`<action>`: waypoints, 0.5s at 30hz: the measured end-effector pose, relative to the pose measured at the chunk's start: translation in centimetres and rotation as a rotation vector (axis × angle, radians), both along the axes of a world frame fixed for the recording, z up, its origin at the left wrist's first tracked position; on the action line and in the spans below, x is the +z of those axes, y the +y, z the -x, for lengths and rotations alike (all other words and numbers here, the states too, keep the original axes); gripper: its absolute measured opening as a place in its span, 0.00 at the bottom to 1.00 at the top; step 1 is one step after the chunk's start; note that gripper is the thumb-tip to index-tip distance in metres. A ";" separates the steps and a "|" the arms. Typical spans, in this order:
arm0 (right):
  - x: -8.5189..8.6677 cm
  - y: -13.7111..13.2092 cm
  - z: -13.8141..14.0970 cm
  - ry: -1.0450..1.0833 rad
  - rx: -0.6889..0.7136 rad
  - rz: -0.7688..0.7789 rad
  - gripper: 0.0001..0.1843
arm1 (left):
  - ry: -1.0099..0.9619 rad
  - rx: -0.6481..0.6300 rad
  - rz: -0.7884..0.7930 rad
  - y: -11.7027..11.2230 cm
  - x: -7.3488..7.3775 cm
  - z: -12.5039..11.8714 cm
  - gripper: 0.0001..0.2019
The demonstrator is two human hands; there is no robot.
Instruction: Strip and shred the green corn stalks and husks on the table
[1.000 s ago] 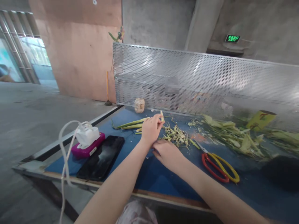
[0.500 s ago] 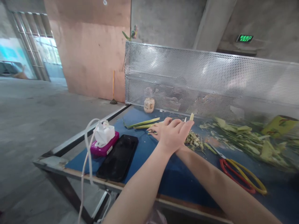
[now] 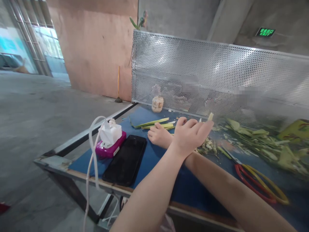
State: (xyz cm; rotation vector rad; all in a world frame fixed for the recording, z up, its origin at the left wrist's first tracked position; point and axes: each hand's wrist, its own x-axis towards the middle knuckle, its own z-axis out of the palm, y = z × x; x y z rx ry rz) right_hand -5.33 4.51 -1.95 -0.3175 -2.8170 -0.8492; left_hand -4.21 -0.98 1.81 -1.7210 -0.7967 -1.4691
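Note:
My arms are crossed over a blue table [image 3: 154, 161]. My left hand [image 3: 190, 137] reaches right above my right forearm and pinches a short pale stalk piece [image 3: 210, 116] at its fingertips. My right hand [image 3: 158, 135] lies further left on the table with its fingers curled, touching the near ends of several long green stalks [image 3: 152, 123]. What those fingers hold, if anything, is hidden. A heap of chopped trimmings [image 3: 207, 146] lies just right of both hands.
Red-and-yellow scissors [image 3: 259, 183] lie at the right. A pile of green leaves [image 3: 263, 143] spreads along the perforated metal screen [image 3: 217, 74]. A black phone [image 3: 125, 159], a pink box with a white charger [image 3: 110, 138] and a small jar [image 3: 157, 103] stand at the left.
My left hand has carried the stalk piece to the right, crossing over my right arm. My right hand has slid left to the green stalks. The view has shifted left.

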 end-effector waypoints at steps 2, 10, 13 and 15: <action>0.4 -0.3 0.2 -0.064 0.017 -0.037 0.17 | -0.008 -0.005 -0.006 0.0 0.0 0.0 0.06; 0.8 -0.1 -0.6 0.227 -0.258 0.071 0.11 | -0.001 0.002 0.010 0.2 -0.1 0.0 0.06; 0.8 -0.4 -0.7 0.315 -0.267 0.258 0.07 | 0.007 0.010 0.012 0.2 -0.1 -0.1 0.06; 0.8 -0.7 -0.4 0.313 -0.234 0.364 0.09 | 0.015 0.011 0.013 0.2 0.0 -0.1 0.06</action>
